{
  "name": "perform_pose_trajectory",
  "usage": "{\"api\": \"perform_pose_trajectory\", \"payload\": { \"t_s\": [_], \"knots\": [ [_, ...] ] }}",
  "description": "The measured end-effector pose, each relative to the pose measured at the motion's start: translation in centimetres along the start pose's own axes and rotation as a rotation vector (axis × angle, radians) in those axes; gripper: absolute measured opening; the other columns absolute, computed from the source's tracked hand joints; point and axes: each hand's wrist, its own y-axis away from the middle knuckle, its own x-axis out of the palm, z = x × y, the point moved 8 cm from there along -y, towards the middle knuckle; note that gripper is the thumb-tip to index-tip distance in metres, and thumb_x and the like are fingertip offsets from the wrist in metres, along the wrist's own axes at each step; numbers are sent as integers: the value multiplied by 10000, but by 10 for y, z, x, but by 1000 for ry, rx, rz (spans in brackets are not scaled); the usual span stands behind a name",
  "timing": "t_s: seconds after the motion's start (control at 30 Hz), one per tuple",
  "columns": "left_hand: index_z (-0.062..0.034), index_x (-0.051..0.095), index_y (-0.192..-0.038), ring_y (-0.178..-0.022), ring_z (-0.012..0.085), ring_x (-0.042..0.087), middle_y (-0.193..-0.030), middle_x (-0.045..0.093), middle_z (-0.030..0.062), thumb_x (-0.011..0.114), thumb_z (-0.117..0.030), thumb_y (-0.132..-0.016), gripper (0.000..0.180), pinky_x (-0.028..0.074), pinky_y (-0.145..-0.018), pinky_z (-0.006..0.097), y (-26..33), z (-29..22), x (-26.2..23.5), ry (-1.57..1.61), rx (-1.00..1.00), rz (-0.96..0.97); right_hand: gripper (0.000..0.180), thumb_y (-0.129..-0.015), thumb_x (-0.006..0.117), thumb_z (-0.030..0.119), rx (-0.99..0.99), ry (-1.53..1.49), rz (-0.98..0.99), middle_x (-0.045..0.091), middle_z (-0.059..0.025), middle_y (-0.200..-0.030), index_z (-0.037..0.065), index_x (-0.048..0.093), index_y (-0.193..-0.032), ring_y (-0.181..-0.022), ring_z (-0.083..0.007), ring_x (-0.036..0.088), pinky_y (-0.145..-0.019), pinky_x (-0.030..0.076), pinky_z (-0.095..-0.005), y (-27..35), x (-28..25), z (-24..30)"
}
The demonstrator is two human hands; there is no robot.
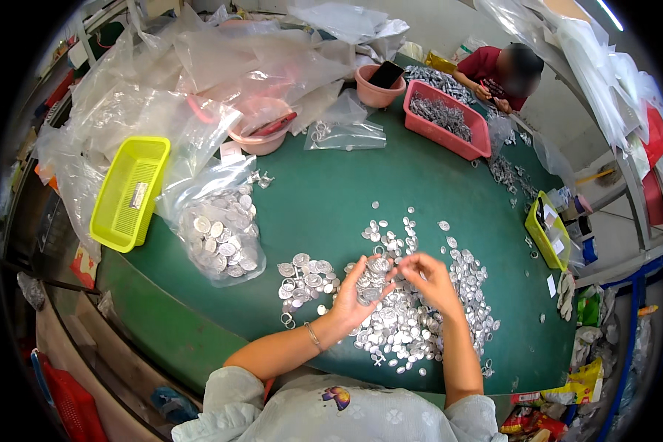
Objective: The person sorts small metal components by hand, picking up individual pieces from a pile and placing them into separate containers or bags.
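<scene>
A heap of small silver metal discs lies on the green table in front of me. My left hand is cupped around a stack of these discs, palm turned inward. My right hand is just to its right, fingertips pinched at the top of that stack near the left hand's fingers. A smaller group of ring-shaped silver parts lies left of my left hand.
A clear plastic bag of silver discs sits to the left, beside a yellow basket. Pink bowls and a pink tray of metal parts stand at the far side, where another person works. A second yellow basket is at the right.
</scene>
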Motion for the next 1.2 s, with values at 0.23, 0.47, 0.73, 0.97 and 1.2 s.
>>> {"api": "perform_pose_trajectory", "payload": {
  "t_s": [0.23,0.47,0.73,0.97,1.2],
  "knots": [
    [-102,503,-1168,-1076,257,569,-1160,570,116,507,-401,-919,389,514,-876,399,-1,7,8,-80,-74,42,134,-839,618,61,73,8,-73,632,-27,-862,0,622,-958,-776,-77,543,-710,433,-224,79,-3,-24],
    [-61,537,-1136,-921,206,614,-1018,613,109,557,-277,-910,313,533,-789,334,42,-37,-7,9,100,0,118,-844,589,10,85,-301,-187,647,-60,-888,-24,604,-957,-809,-104,581,-742,444,-227,116,-5,-37],
    [-27,524,-1101,-926,217,614,-1018,592,108,538,-237,-919,278,521,-775,366,146,-190,-30,-118,1001,-429,106,-857,568,-12,117,-418,-154,642,-54,-879,-22,596,-959,-793,-89,576,-735,441,-211,113,9,-45],
    [42,502,-1209,-998,206,580,-1140,557,131,550,-79,-896,339,494,-846,333,154,-240,-33,-261,1354,-520,104,-864,569,-4,65,-433,-111,642,-53,-881,-24,595,-962,-802,-92,580,-743,447,-214,112,24,-38],
    [43,472,-1272,-1104,216,515,-1235,533,130,489,35,-828,444,390,-962,317,112,-266,-22,-906,1627,-805,124,-866,588,30,99,-391,-198,643,-51,-901,-12,616,-980,-825,-96,588,-755,454,-224,133,6,-52]
  ]
}}
